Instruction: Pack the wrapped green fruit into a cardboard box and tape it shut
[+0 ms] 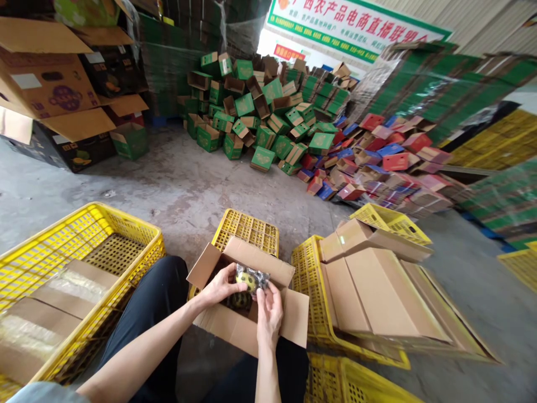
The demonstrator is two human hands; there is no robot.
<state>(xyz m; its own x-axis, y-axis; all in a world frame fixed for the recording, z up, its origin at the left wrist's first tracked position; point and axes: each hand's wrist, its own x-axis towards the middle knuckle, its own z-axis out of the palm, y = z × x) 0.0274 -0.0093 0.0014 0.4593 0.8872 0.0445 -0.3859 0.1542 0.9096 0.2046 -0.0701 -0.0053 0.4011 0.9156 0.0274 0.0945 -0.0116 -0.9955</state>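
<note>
Above an open cardboard box (229, 327), my left hand (221, 286) and my right hand (269, 313) hold a yellow-green fruit in a dark-patterned clear plastic wrapper (248, 277) between them. The left thumb and fingers close on its left side. My right fingers pinch the wrapper at the right end. Another wrapped fruit (240, 302) shows inside the box, partly covered by the hands. The box's flaps stand spread outward, and an upturned yellow crate (255, 226) is beneath and behind it.
A yellow crate (157, 235) with taped cartons lies at left. At right, another yellow crate (308, 291) holds flattened cardboard boxes (373, 291). Heaps of green boxes (264, 158) and red-blue boxes (394, 162) fill the back. Large cartons (62, 84) stand back left.
</note>
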